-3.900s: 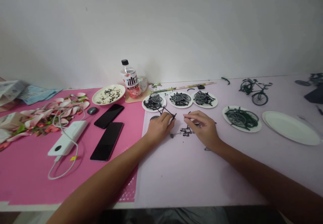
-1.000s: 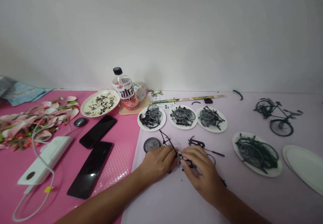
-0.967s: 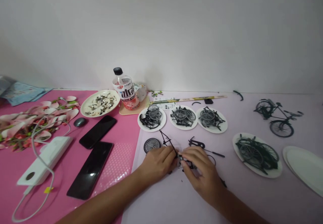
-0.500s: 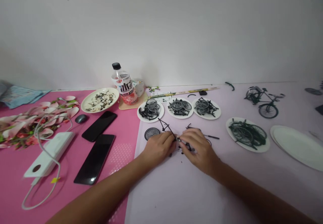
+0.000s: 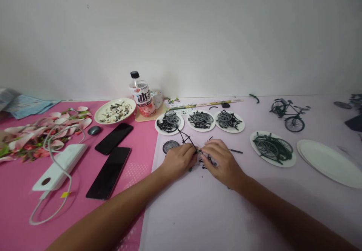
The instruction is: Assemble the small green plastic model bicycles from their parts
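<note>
My left hand (image 5: 178, 161) is closed on a thin black model bicycle frame (image 5: 187, 139), which sticks up and to the left past the fingers. Facing it, my right hand (image 5: 223, 163) pinches at the frame's near end, its thumb and fingertips close to the left fingers. Whatever small part sits between the right fingertips is too small to name. A dark spoked wheel (image 5: 170, 146) lies just beyond my left hand. Small black parts (image 5: 204, 164) lie under and between the hands, partly hidden. A thin black rod (image 5: 236, 151) rests to the right.
Three small plates of black bicycle parts (image 5: 200, 121) stand behind my hands. To the right are a plate of dark green parts (image 5: 273, 149), an assembled model bicycle (image 5: 290, 114) and white plates (image 5: 329, 164). Phones (image 5: 109, 173), a bottle (image 5: 143, 98) and a power strip (image 5: 60, 166) lie left.
The whole view has shifted slightly. Both hands stay together at the black frame, with only small finger movement, and the frame keeps nearly the same tilt.
</note>
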The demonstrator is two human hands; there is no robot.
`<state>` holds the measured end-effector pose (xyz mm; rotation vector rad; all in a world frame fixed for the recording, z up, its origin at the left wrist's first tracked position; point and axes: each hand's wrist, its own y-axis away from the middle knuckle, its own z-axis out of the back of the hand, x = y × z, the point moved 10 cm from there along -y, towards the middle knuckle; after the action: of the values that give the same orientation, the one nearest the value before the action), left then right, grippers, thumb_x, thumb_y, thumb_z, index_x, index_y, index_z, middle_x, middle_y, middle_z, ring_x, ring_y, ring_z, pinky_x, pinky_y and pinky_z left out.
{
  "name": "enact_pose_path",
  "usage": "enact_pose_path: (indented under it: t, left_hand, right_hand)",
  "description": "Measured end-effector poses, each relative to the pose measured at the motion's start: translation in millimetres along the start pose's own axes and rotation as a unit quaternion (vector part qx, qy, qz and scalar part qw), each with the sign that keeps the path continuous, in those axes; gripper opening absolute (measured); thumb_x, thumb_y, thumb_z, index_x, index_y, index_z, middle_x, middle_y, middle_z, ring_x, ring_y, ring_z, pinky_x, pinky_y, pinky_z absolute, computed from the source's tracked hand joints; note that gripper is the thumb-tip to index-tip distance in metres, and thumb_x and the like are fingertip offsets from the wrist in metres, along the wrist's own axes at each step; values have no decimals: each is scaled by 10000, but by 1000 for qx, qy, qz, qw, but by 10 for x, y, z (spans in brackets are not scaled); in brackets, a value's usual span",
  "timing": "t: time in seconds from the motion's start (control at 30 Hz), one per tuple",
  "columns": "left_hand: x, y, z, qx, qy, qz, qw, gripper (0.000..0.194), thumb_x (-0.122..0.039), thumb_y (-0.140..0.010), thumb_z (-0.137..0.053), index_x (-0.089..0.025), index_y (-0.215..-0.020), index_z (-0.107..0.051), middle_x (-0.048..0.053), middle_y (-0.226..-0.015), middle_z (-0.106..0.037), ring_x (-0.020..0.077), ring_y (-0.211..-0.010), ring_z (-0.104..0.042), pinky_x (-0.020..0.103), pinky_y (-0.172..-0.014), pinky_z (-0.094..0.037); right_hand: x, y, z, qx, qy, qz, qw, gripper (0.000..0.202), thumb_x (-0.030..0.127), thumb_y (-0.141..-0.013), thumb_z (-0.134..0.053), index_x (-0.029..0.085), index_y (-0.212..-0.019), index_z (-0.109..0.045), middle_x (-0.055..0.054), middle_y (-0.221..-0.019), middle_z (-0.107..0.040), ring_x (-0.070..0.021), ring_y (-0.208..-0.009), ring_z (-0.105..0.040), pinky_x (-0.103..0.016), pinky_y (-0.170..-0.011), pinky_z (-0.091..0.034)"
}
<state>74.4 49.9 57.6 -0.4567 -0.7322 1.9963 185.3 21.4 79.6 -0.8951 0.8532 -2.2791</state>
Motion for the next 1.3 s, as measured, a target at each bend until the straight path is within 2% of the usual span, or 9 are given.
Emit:
enact_pose_path:
  t: [0.4, 0.67, 0.77, 0.87, 0.97, 1.07, 1.17, 1.3]
  left_hand:
    - [19, 10, -20, -2, -3, 5, 1000, 208, -254, -1069, -474, -144, -1026, -646, 70, -935, -731, 143, -707, -689, 243, -574, -508]
    - [73, 39, -42, -9, 6, 21, 1000, 219, -257, -1068, -504, -142, -1167, -663, 115, -1109, -761, 158, -836, -758, 242, -661, -582]
    - [105, 33, -24, -25, 11, 33, 999, 216, -262, -1059, -530, -153, -1175, -675, 107, -1107, -772, 153, -827, -764, 230, -654, -581]
    - [132, 29, -18, -30, 16, 45, 998, 206, -271, -1053, -546, -166, -1159, -688, 90, -1079, -780, 144, -801, -764, 221, -643, -577]
    - [135, 28, -15, -29, 18, 49, 998, 206, -280, -1054, -545, -166, -1139, -694, 89, -1068, -783, 145, -800, -766, 223, -634, -575]
    - [116, 20, -10, -25, 21, 44, 999, 207, -284, -1056, -542, -157, -1113, -695, 93, -1059, -782, 148, -803, -765, 227, -635, -576]
    - [91, 8, -3, -26, 27, 34, 999, 207, -283, -1056, -538, -152, -1109, -690, 92, -1054, -782, 146, -797, -762, 226, -635, -576]
    - [93, 6, -22, -21, 35, 35, 999, 218, -289, -1061, -523, -157, -1104, -691, 91, -1052, -780, 149, -808, -762, 228, -644, -580]
  right_hand:
    - [-25, 27, -15, 8, 6, 7, 1000, 198, 140, -976, -634, 217, -1142, -709, -87, -1009, -755, -287, -1050, -641, -506, -940, -581]
    - [-15, 12, 44, 16, 42, 25, 999, 235, 171, -971, -651, 200, -1199, -698, -99, -1061, -755, -295, -1094, -621, -505, -961, -565]
    - [-139, -34, 175, 13, 86, 30, 996, 249, 142, -985, -610, 201, -1207, -705, -93, -1063, -757, -290, -1080, -620, -517, -978, -545]
    - [-402, -68, 321, 3, 141, 7, 990, 240, 121, -1006, -558, 213, -1137, -736, -89, -1031, -760, -303, -1090, -603, -521, -972, -534]
    - [-680, -49, 296, 43, 172, -20, 984, 235, 163, -1021, -543, 208, -1099, -761, -106, -1073, -760, -324, -1119, -582, -543, -976, -522]
    - [-842, 9, 187, 87, 170, -34, 981, 234, 233, -1036, -545, 213, -1073, -775, -107, -1075, -762, -326, -1125, -578, -550, -983, -514]
    - [-858, 46, 142, 87, 156, -35, 983, 233, 272, -1043, -548, 213, -1083, -770, -106, -1083, -759, -322, -1137, -581, -553, -992, -511]
    - [-701, 13, 213, 44, 133, -15, 990, 200, 265, -1039, -566, 225, -1131, -738, -99, -1107, -748, -308, -1130, -602, -549, -1007, -511]
